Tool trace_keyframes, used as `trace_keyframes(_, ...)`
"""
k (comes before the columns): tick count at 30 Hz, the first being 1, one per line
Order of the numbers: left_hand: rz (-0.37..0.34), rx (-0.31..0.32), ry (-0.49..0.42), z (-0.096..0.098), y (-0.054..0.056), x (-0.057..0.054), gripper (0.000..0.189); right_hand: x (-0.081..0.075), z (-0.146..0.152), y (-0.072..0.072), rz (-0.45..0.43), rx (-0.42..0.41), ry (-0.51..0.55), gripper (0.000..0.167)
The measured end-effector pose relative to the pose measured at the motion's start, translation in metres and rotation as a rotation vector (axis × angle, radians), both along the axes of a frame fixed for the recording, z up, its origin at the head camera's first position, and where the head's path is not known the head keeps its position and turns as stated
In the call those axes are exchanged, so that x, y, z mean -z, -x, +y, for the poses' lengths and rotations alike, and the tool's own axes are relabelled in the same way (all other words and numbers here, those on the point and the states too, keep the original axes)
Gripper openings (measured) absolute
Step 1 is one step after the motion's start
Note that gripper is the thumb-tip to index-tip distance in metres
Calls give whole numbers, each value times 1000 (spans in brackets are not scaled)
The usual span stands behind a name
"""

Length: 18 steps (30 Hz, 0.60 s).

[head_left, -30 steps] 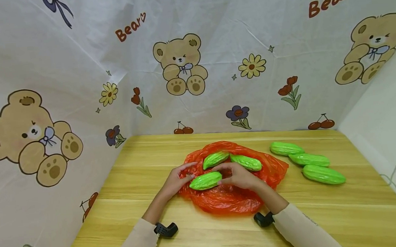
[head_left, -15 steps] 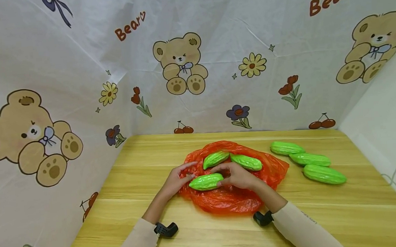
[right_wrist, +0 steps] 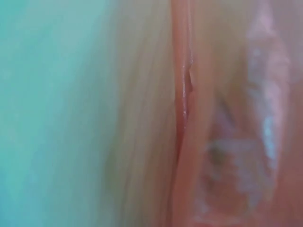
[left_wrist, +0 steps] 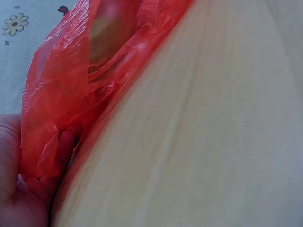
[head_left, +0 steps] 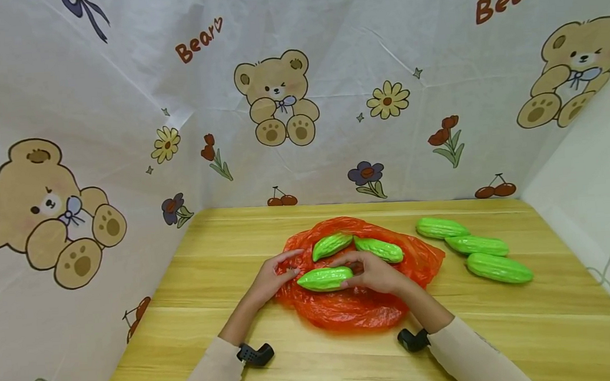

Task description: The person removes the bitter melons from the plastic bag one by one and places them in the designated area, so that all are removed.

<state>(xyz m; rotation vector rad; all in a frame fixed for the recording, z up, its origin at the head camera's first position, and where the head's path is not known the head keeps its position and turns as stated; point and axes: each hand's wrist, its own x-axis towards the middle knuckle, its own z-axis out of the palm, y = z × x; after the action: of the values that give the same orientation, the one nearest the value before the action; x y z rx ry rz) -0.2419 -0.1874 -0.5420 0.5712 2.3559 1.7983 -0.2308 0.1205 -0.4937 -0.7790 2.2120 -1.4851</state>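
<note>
My right hand (head_left: 376, 273) grips the right end of a bright green bitter melon (head_left: 322, 279) with thumb and fingers, over a crumpled red plastic bag (head_left: 356, 317). At the bag's left edge, my left hand (head_left: 266, 280) holds the film; in the left wrist view the red bag (left_wrist: 57, 104) passes between its thumb (left_wrist: 7, 156) and fingers. Two more bitter melons, one on the left (head_left: 332, 246) and one on the right (head_left: 379, 249), lie on the bag just behind. The right wrist view is blurred and shows mostly reddish film (right_wrist: 227, 179).
To the right of the bag, three bitter melons lie in a slanting row on the wooden table (head_left: 317, 367): a back one (head_left: 441, 227), a middle one (head_left: 477, 245) and a front one (head_left: 499, 268). A bear-print cloth (head_left: 335, 170) rises behind and at the left.
My right hand has moved slightly to the right together with the bitter melon it grips. The left hand and the other bitter melons have stayed where they were.
</note>
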Motion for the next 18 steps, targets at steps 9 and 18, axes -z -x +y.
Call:
trace_keyframes(9, -6, -9, -8, 1, -1, 0, 43, 0, 8, -5, 48, 31, 32, 42)
trace_keyframes(18, -17, -13, 10, 1, 0, -1, 44, -3, 12, -8, 47, 58, 61, 40)
